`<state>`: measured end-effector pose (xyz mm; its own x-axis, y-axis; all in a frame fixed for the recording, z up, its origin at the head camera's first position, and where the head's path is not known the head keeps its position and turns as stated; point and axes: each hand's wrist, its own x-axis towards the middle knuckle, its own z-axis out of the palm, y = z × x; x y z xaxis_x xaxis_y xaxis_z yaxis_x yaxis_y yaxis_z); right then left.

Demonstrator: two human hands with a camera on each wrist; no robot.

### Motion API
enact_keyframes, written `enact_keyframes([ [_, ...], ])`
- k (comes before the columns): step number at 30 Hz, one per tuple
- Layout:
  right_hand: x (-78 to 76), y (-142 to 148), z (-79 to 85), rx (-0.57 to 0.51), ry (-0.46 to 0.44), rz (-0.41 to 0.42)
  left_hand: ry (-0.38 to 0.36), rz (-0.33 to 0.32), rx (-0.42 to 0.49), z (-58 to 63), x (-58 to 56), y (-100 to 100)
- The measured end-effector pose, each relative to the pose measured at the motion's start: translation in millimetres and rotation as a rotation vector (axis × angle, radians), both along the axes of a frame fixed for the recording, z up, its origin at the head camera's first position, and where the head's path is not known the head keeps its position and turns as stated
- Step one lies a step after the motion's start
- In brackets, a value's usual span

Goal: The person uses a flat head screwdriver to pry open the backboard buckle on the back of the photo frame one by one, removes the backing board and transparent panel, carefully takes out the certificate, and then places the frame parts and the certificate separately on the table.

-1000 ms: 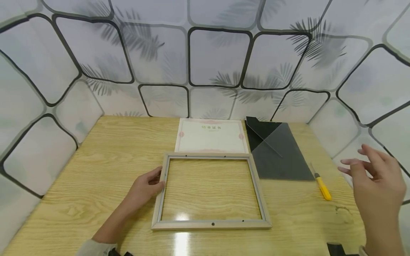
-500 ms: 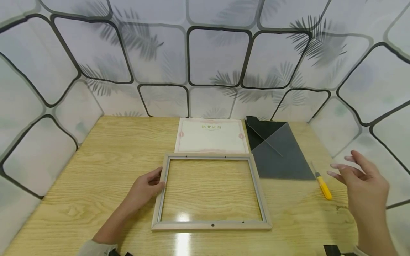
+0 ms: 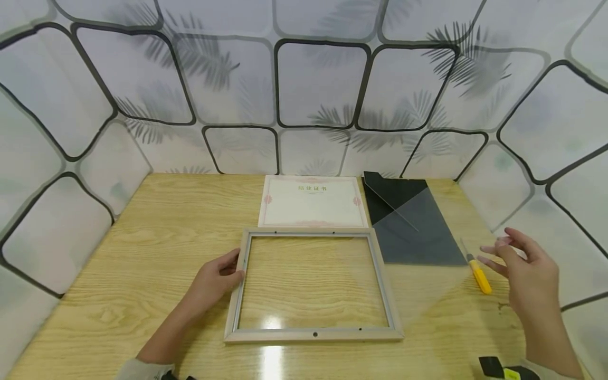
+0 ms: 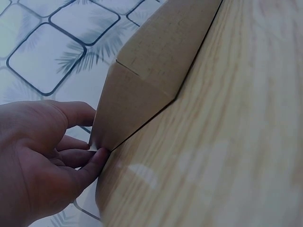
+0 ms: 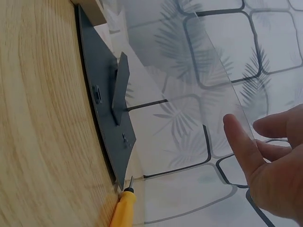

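Observation:
An upright-edged wooden picture frame (image 3: 285, 335) lies flat on the table, its opening showing bare wood grain. My left hand (image 3: 214, 282) grips the frame's left side, thumb on the inner side; in the left wrist view the fingertips pinch its lower edge. At the right, my right hand (image 3: 532, 277) is raised above the table. In the right wrist view its thumb and fingers pinch the edge of a clear transparent sheet (image 5: 203, 85), tilted in the air. The sheet's outline is faint in the head view.
A white certificate (image 3: 313, 203) lies behind the frame. Right of it is a dark backing board (image 3: 423, 227) with a fold-out stand (image 5: 121, 87). A yellow-handled screwdriver (image 3: 481, 277) lies near the right hand. Patterned fabric walls (image 3: 323, 84) enclose the table's back and sides.
My right hand has moved left and slightly down, nearer the screwdriver, with the clear sheet in its fingers. The left hand and the frame stay in place.

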<state>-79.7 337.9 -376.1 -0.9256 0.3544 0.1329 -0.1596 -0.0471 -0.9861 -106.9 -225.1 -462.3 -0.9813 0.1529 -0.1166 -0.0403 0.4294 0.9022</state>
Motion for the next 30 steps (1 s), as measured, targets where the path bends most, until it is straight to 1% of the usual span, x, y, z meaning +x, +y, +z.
enact_keyframes([
  [2, -2.3, 2.0, -1.2, -0.007, -0.015, -0.008, -0.001, 0.001, 0.000, -0.5, 0.1, -0.6],
  [4, -4.6, 6.3, -4.1, -0.033, -0.008, 0.039, -0.005, 0.004, -0.001, -1.1, -0.2, -0.7],
  [8, -8.6, 16.8, -10.8, -0.073, -0.017, 0.213, -0.009, 0.006, 0.003, -2.0, -1.2, -0.5],
  [10, -10.2, 21.5, -13.0, -0.052, -0.043, 0.293, -0.011, 0.011, 0.003, -2.6, -1.7, -0.2],
  [13, -12.6, 27.4, -13.3, -0.006, -0.095, 0.373, -0.012, 0.014, 0.000, -2.7, -2.0, -0.1],
  [15, -14.2, 30.9, -13.3, 0.018, -0.119, 0.407, -0.017, 0.018, 0.001, -3.0, -2.0, -0.3],
  [19, -16.0, 38.7, -13.3, 0.085, -0.170, 0.440, -0.019, 0.014, 0.001, -2.2, -1.7, -0.4],
  [22, -18.0, 45.0, -15.3, 0.163, -0.211, 0.465, -0.016, 0.011, 0.001, -1.8, -1.1, -0.7],
  [27, -21.2, 54.6, -18.7, 0.299, -0.253, 0.530, -0.008, 0.017, -0.016, -1.3, -0.8, -0.6],
  [30, -22.8, 58.8, -18.2, 0.397, -0.290, 0.542, -0.012, 0.031, -0.032, -0.5, -0.8, -0.3],
])
